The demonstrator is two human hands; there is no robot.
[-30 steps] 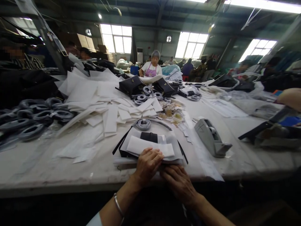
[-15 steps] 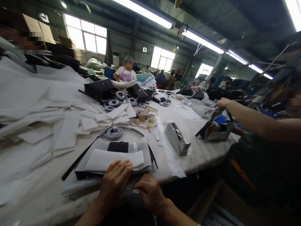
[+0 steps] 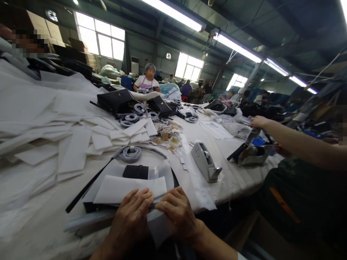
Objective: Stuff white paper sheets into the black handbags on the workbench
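A dark handbag [image 3: 90, 206] lies in front of me on the table, largely covered by translucent wrapping and a white foam sheet [image 3: 127, 189]. Its wrapped handle [image 3: 130, 154] is coiled at the far side, and a dark strap [image 3: 84, 187] runs along the left. My left hand [image 3: 132, 213] rests on the foam sheet's front edge with fingers stretched out; its thumb is hidden. Beside it, my right hand [image 3: 177, 213] is closed in a pinch at the bag's near right edge, on a thin white sheet [image 3: 158, 225] that hangs over the table edge.
A grey tape dispenser [image 3: 206, 162] stands to the right. Loose white foam sheets [image 3: 72, 148] are heaped at left. Dark bags [image 3: 115, 101] and small tags [image 3: 165, 136] lie beyond. A co-worker's arm [image 3: 287, 133] handles another bag [image 3: 255, 155] at right; another person [image 3: 148, 81] works opposite.
My right hand has moved up and slightly right to the bag's front edge. More of the thin white sheet now shows below it. My left hand stays on the foam sheet.
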